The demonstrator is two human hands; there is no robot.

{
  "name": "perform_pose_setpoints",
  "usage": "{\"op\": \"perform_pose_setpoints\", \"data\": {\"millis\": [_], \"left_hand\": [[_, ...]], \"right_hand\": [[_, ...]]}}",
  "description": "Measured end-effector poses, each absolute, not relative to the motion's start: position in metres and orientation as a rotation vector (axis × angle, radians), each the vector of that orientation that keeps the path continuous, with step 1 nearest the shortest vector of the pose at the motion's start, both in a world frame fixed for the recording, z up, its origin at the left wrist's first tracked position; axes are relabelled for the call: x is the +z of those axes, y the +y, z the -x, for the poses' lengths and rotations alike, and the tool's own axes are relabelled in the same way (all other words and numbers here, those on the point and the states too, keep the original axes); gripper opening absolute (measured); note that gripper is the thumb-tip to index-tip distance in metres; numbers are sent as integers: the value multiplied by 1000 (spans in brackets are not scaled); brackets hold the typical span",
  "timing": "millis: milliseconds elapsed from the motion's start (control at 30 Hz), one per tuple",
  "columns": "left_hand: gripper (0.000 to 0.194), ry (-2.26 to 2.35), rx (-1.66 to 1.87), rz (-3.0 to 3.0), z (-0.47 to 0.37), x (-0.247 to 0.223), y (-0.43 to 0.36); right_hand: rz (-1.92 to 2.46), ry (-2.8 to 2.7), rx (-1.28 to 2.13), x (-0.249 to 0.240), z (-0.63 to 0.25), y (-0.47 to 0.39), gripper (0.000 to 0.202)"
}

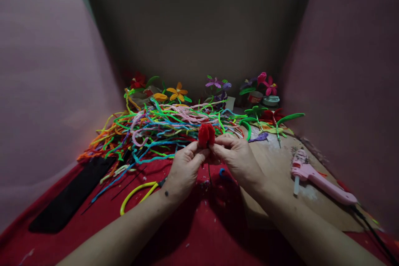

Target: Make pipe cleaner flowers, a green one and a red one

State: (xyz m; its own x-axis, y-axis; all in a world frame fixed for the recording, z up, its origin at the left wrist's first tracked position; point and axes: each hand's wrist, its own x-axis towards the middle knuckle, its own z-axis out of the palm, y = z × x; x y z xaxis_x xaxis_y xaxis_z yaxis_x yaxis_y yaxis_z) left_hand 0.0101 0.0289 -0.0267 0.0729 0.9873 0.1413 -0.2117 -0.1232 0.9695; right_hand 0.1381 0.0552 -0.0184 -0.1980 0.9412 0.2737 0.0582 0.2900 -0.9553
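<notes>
Between my two hands, over the middle of the red cloth, is a red fuzzy pipe-cleaner flower [206, 134] with its petals bunched upward. My left hand [184, 165] pinches its base from the left with thumb and forefinger. From the right, the thumb and fingers of my right hand [234, 154] close on the same base. A thin dark stem [209, 173] hangs below the fingers. Just past the flower lies a large heap of coloured pipe cleaners [174, 120].
Yellow-handled pliers or scissors [127, 201], partly hidden by my left wrist, lie near a long black flat object [71, 195]. At right, a pink glue gun [321, 181] rests on a brown board [264, 170]. Finished flowers [177, 91] and a small jar [270, 101] stand behind.
</notes>
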Motion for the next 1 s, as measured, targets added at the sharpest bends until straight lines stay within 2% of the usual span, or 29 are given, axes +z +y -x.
{"op": "perform_pose_setpoints", "data": {"millis": [300,733,1000], "left_hand": [[20,1065,1233,-1357,-9,-23,29],[17,1369,1128,-1851,-10,-14,21],[18,1680,796,-2166,-14,-4,18]], "right_hand": [[931,-1540,939,-28,-137,51,18],[929,-1543,941,-16,-137,46,21],[928,-1571,1005,-15,-137,43,26]]}}
